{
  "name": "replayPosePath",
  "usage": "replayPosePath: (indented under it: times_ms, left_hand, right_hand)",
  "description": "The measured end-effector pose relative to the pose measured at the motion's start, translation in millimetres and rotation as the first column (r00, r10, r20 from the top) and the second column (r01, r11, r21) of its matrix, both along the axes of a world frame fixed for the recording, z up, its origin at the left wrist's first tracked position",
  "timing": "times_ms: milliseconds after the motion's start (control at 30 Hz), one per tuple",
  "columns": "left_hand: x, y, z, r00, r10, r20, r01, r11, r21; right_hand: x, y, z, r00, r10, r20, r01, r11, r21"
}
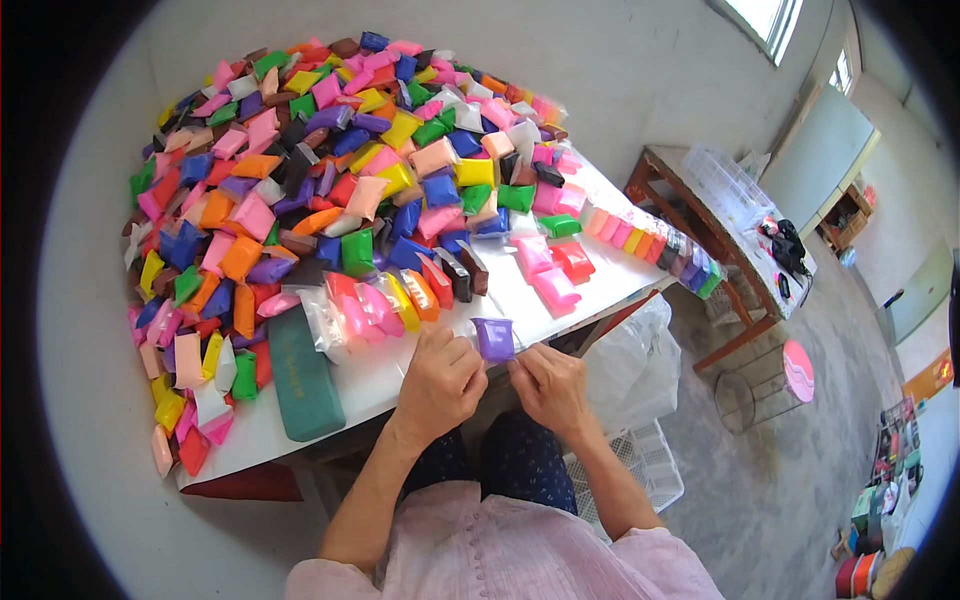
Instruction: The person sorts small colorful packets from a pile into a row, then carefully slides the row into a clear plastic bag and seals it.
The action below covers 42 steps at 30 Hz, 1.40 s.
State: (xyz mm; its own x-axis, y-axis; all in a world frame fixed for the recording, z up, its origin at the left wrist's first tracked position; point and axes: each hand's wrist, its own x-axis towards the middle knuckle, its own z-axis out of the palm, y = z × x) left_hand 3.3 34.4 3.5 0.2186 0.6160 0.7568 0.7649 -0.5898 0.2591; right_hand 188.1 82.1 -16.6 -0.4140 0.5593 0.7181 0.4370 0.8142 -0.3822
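Observation:
A small purple packet (pixel 494 340) in clear wrap is held at the table's front edge, between my two hands. My left hand (pixel 440 372) is closed, its fingertips pinched at the packet's lower left side. On the other side, my right hand (pixel 550 385) pinches the wrap at the lower right corner. Just beyond lie pink packets (pixel 545 275) and a red packet (pixel 573 261). Left of my left hand are clear-bagged packets (pixel 362 310) in pink, yellow and orange, beside a dark green case (pixel 302 380).
A big heap of coloured packets (pixel 300 190) covers the white table (pixel 520 312) up to the wall. A row of coloured packets (pixel 650 245) runs along its right end. Below are a clear plastic bag (pixel 635 355) and a white basket (pixel 650 465). A wooden table (pixel 735 215) and pink-topped stool (pixel 798 371) stand right.

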Motion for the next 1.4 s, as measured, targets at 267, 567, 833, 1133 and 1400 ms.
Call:
replayPosePath:
  times_ms: [267, 567, 833, 1133, 1400]
  left_hand:
    - [-0.9, -15.6, -15.1, 0.968, 0.132, -0.211, -0.091, 0.977, 0.194]
    - [0.7, -18.4, -13.6, 0.901, 0.225, -0.371, -0.059, 0.911, 0.409]
    - [5.9, -11.6, -0.2, 0.963, 0.207, -0.172, -0.151, 0.945, 0.29]
    - [0.1, -3.0, -2.6, 0.955, 0.187, 0.232, -0.21, 0.975, 0.077]
    - [2.6, -3.0, -0.7, 0.96, 0.188, 0.206, -0.204, 0.977, 0.058]
  right_hand:
    - [11.1, -20.3, 12.6, 0.982, -0.005, -0.188, -0.083, 0.886, -0.457]
    - [-10.9, -34.7, 44.5, 0.962, -0.204, -0.179, 0.08, 0.844, -0.531]
    - [-4.3, 8.2, 58.3, 0.981, -0.089, -0.171, -0.009, 0.864, -0.503]
    - [-25.8, 121.7, 61.1, 0.981, 0.193, -0.009, -0.169, 0.835, -0.524]
    - [-36.9, 119.7, 63.0, 0.947, 0.315, 0.065, -0.219, 0.779, -0.588]
